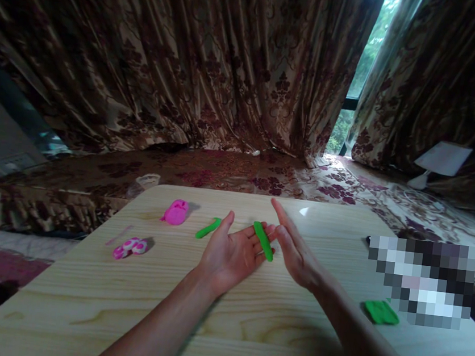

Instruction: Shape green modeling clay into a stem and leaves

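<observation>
Head view: balancing slim bright-green clay-like roll (263, 241) on spread left hand (233, 253), right hand (298, 258) held flat alongside; beyond left hand, far edge of pale wood-grain table (87, 292).

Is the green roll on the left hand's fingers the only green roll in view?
No, a second green roll lies on the table, to the left of the left hand's thumb.

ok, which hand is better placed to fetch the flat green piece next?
Probably the right hand: it's nearer the flat green piece, while the left hand has a green roll lying across it.
</observation>
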